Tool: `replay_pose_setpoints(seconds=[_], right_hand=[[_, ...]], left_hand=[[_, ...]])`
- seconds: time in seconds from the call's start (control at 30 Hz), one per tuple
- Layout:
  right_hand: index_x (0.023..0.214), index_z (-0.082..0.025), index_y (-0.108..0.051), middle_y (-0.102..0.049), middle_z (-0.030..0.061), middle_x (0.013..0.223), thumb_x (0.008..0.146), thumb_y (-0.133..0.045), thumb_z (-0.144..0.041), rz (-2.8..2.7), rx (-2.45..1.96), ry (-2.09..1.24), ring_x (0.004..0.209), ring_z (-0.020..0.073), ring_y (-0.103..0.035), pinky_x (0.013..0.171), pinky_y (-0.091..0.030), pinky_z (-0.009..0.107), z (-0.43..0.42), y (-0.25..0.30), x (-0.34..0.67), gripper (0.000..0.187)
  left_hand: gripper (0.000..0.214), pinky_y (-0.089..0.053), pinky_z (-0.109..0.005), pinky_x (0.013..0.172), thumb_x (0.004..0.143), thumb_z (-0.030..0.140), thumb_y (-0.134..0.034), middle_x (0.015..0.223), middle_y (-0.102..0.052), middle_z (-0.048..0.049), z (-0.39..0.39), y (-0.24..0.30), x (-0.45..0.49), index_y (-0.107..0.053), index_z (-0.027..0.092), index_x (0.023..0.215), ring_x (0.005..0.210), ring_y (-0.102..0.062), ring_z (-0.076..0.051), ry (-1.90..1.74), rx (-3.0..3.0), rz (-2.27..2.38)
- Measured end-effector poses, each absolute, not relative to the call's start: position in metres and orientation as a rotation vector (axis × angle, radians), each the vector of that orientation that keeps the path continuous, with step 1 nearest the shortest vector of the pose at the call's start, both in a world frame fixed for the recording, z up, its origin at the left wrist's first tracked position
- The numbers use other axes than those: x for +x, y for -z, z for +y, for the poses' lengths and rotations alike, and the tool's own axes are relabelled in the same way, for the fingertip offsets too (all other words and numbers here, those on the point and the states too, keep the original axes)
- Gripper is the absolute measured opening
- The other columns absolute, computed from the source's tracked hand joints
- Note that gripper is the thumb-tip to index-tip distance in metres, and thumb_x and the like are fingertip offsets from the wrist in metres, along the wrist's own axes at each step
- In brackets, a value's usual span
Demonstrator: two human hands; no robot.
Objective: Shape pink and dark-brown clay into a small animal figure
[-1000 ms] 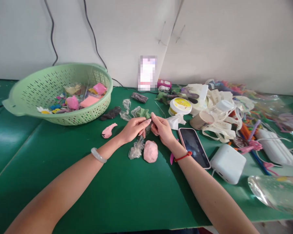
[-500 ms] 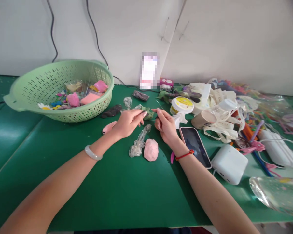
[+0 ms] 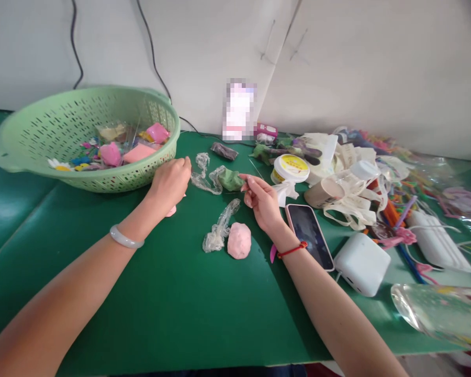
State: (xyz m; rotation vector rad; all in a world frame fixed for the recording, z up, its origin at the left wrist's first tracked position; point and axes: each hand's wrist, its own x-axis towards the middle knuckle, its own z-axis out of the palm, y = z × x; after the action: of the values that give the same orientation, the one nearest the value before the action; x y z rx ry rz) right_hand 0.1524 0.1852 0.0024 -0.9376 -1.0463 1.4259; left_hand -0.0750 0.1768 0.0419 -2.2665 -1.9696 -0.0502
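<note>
My left hand (image 3: 171, 180) is closed, fingers bent down to the table beside the green basket. It covers the spot where a dark clay lump lay, and what its fingertips hold is hidden. A bit of a pink piece (image 3: 171, 211) peeks out under it. My right hand (image 3: 262, 199) is pinched, thumb against forefinger, just right of a green clay lump (image 3: 231, 180); anything between its tips is too small to make out. Nearer me lie a round pink clay ball (image 3: 239, 241) and crumpled clear plastic wrap (image 3: 216, 238).
A green basket (image 3: 168, 162) with colourful clay pieces stands at left. A wrapped dark packet (image 3: 224, 151), a yellow-lidded tub (image 3: 292, 167), a phone (image 3: 310, 235), a white charger (image 3: 362, 263) and a clear bottle (image 3: 439, 314) surround the work area. Ribbons and pipe cleaners clutter the right.
My left hand has moved left, away from my right hand, onto the place of the dark clay. My right hand stays pinched at nearly the same spot. The view has shifted slightly.
</note>
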Motion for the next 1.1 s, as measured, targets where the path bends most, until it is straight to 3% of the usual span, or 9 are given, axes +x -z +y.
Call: replay_pose_setpoints(seconds=[0.1, 0.23, 0.4, 0.57, 0.73, 0.9, 1.1], right_hand=[[0.103, -0.021, -0.075, -0.069, -0.0025, 0.074, 0.069, -0.084, -0.045, -1.035, -0.936, -1.424, 0.046, 0.0042, -0.044, 0.042, -0.032, 0.023, 0.185, -0.004, 0.151, 0.043], [0.100, -0.019, -0.075, -0.073, -0.0006, 0.078, 0.065, -0.087, -0.045, -1.037, -0.955, -1.424, 0.045, 0.0039, -0.046, 0.042, -0.035, 0.022, 0.184, -0.006, 0.149, 0.045], [0.065, -0.017, -0.064, -0.054, -0.0064, 0.048, 0.067, -0.083, -0.059, -1.054, -0.985, -1.390, 0.033, 0.0016, -0.033, 0.033, -0.019, 0.021, 0.184, -0.004, 0.148, 0.047], [0.060, -0.018, -0.058, -0.042, -0.0087, 0.035, 0.070, -0.079, -0.066, -1.101, -1.056, -1.380, 0.027, 0.0030, -0.029, 0.030, -0.015, 0.022, 0.182, -0.004, 0.148, 0.053], [0.074, -0.017, -0.068, -0.060, -0.0032, 0.053, 0.074, -0.074, -0.068, -1.114, -0.980, -1.391, 0.033, 0.0035, -0.039, 0.033, -0.020, 0.022, 0.181, -0.008, 0.149, 0.052], [0.097, -0.018, -0.075, -0.071, 0.0019, 0.080, 0.081, -0.072, -0.060, -1.177, -0.858, -1.589, 0.042, 0.0042, -0.044, 0.038, -0.026, 0.023, 0.178, -0.013, 0.155, 0.046], [0.106, -0.019, -0.073, -0.066, 0.0010, 0.071, 0.090, -0.052, -0.070, -1.275, -0.703, -1.987, 0.041, 0.0086, -0.042, 0.037, -0.021, 0.025, 0.176, -0.014, 0.159, 0.057]], left_hand=[[0.053, -0.058, -0.043, 0.088, 0.100, 0.014, -0.032, 0.132, -0.064, -0.0307, 0.174, -0.044, -0.069, -0.044, -0.009, 0.146, 0.113, -0.069, -0.036, 0.023, -2.221, -2.040], [0.062, -0.057, -0.047, 0.093, 0.103, 0.030, -0.032, 0.152, -0.045, -0.0346, 0.173, -0.041, -0.066, -0.037, -0.012, 0.150, 0.121, -0.065, -0.041, 0.008, -2.239, -2.075], [0.070, -0.041, -0.053, 0.116, 0.102, 0.040, -0.037, 0.151, -0.046, -0.0359, 0.174, -0.025, -0.070, -0.042, -0.014, 0.145, 0.144, -0.045, -0.044, 0.202, -2.261, -1.959], [0.061, -0.041, -0.058, 0.114, 0.102, 0.037, -0.043, 0.150, -0.049, -0.0315, 0.173, -0.032, -0.068, -0.045, -0.002, 0.149, 0.142, -0.046, -0.043, 0.502, -2.334, -1.780], [0.049, -0.051, -0.050, 0.101, 0.097, 0.043, -0.058, 0.129, -0.068, -0.0194, 0.163, -0.050, -0.048, -0.063, 0.011, 0.133, 0.120, -0.064, -0.035, 0.740, -2.556, -1.506], [0.047, -0.054, -0.047, 0.099, 0.100, 0.032, -0.057, 0.130, -0.070, -0.0174, 0.155, -0.047, -0.034, -0.057, 0.009, 0.141, 0.121, -0.065, -0.031, 0.823, -2.695, -1.335], [0.035, -0.057, -0.041, 0.100, 0.100, 0.021, -0.056, 0.133, -0.071, -0.0098, 0.159, -0.022, -0.033, -0.065, 0.018, 0.134, 0.119, -0.069, -0.024, 1.221, -2.832, -1.304]])
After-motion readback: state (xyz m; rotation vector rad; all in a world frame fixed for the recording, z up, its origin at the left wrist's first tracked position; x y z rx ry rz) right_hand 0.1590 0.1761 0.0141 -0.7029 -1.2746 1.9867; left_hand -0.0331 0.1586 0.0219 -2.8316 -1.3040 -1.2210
